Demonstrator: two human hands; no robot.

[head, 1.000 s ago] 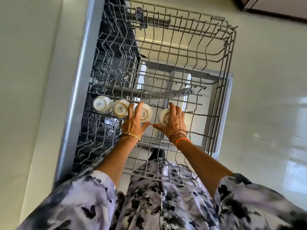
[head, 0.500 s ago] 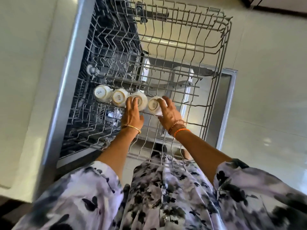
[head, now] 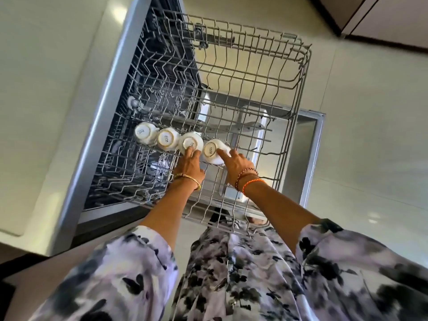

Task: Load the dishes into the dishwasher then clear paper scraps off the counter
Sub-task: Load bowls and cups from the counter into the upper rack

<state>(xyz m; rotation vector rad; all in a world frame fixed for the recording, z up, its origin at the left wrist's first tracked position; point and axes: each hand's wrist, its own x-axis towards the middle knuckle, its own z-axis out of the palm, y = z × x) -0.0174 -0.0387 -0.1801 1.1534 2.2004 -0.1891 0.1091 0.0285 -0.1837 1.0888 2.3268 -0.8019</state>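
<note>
Several white cups stand upside down in a row in the pulled-out upper rack (head: 289,126) of the dishwasher. The two on the left (head: 143,132) (head: 167,139) stand free. My left hand (head: 188,164) rests its fingertips on the third cup (head: 191,142). My right hand (head: 235,164) touches the fourth cup (head: 214,150), which tilts to the right, with fingers spread along its side. Neither hand wraps around a cup.
The open dishwasher door (head: 310,147) lies below the rack. The lower rack (head: 129,172) shows under it on the left. The white counter (head: 46,112) runs along the left, tiled floor (head: 370,158) on the right. My patterned dress fills the bottom.
The view has swung, so the rack sits more to the right. Both hands have slid back toward me, from lying over the cups to touching them with fingertips. The fourth cup shows more.
</note>
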